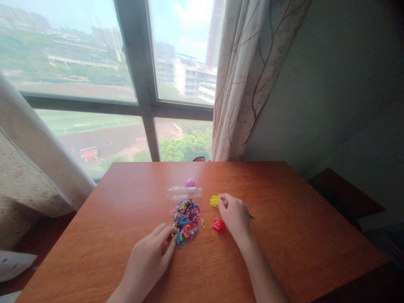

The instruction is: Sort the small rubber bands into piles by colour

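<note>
A heap of small multicoloured rubber bands (189, 216) lies mid-table. At its near left edge is my left hand (150, 252), thumb and forefinger pinched together by a few bands, with a bit of yellow between the tips. My right hand (236, 214) is closed in a pinch at the right side of a small pile of yellow rubber bands (214, 200); what its fingertips hold is hidden. Nearer me, left of the right wrist, sits a small pile of red rubber bands (218, 225). Some dark bands (251, 216) peek out beyond the right hand.
Behind the heap a clear plastic bottle (183, 193) lies on its side, with a pink cap-like piece (190, 182) just past it. The wooden table (126, 202) ends at a window with curtains (233, 84). A dark wall stands at the right.
</note>
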`<state>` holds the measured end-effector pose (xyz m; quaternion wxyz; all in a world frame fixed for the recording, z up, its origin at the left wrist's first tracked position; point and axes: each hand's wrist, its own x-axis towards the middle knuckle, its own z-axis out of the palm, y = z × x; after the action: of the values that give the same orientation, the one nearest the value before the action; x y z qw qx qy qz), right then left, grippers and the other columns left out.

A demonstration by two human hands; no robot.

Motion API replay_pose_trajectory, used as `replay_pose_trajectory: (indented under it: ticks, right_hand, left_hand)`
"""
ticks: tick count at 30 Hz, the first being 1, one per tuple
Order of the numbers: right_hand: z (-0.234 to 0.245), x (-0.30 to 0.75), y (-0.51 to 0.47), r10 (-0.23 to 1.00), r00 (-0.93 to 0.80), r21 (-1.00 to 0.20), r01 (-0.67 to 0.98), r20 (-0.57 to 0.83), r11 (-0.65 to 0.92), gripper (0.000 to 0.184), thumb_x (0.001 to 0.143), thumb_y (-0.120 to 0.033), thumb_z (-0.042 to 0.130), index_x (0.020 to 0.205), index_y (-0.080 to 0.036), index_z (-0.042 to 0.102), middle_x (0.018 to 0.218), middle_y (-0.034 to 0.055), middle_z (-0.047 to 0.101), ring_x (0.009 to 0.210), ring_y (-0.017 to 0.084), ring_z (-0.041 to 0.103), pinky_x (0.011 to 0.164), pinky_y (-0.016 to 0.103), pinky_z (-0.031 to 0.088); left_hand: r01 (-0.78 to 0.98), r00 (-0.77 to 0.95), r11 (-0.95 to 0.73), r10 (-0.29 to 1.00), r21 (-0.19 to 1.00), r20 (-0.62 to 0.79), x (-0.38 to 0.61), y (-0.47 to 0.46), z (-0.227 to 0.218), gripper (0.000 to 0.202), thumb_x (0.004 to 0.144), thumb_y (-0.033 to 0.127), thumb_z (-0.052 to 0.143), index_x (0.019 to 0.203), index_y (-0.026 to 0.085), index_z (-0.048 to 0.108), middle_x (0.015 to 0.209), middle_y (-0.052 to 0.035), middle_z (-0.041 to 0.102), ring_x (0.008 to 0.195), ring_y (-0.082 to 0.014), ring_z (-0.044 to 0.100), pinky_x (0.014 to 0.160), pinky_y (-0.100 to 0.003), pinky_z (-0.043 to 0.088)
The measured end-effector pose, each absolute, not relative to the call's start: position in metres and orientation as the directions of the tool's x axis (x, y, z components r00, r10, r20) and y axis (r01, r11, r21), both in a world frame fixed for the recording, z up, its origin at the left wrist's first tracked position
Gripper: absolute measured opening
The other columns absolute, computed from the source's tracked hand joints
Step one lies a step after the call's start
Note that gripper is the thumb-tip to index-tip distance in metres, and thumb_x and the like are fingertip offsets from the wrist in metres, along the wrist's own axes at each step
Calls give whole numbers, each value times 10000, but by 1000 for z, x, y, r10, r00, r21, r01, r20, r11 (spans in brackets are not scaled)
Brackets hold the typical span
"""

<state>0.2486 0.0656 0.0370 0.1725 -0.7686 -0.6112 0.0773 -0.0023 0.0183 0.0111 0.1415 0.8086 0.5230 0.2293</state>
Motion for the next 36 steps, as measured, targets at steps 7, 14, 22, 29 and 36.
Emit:
replay_pose_trajectory:
  ticks: [7, 14, 22, 29, 36]
  right_hand:
    - [32, 212, 18, 998, 64, -443, 895, 18, -49, 159, 910, -214, 593, 1004, -275, 705, 797, -1, 736, 717, 165, 671, 617, 225, 350]
    - [24, 185, -1, 1000, 16, -381, 924, -15, -20, 316, 893, -173, 580, 1188, -274, 631, 899, 35, 741, 792, 219, 695, 631, 255, 392]
    - [19, 186, 8, 999, 15, -372, 928, -28, -24, 247, 906, -167, 548, 1101, -263, 665, 904, 34, 740, 813, 213, 697, 635, 256, 396]
    - [16, 188, 5, 1000, 11, -454, 891, 10, -5, 123, 882, -171, 598, 901, -262, 678, 851, -5, 734, 789, 186, 684, 624, 244, 359]
    - [15, 195, 0, 999, 17, -623, 782, 48, 17, 121, 858, -171, 617, 886, -260, 694, 724, -32, 704, 675, 151, 649, 629, 230, 355]
  left_hand:
    - [783, 320, -393, 919, 482, 229, -5, 20, 9, 208, 928, 302, 443, 949, 259, 646, 829, 17, 704, 679, -147, 685, 610, -232, 493]
    - [821, 253, -300, 954, 487, 161, -7, 21, 10, 199, 906, 300, 461, 949, 255, 649, 886, 9, 726, 733, -167, 695, 645, -257, 511]
    - [860, 204, -220, 975, 460, 84, -7, 22, 14, 211, 896, 281, 458, 975, 255, 651, 898, 2, 735, 754, -175, 702, 630, -260, 512]
    - [854, 228, -260, 966, 450, 125, -5, 20, 14, 205, 897, 273, 463, 967, 250, 655, 856, 1, 728, 719, -165, 695, 604, -240, 502]
    - [810, 278, -355, 933, 467, 227, -5, 20, 13, 195, 921, 270, 458, 969, 249, 646, 818, 10, 699, 686, -147, 677, 607, -228, 498]
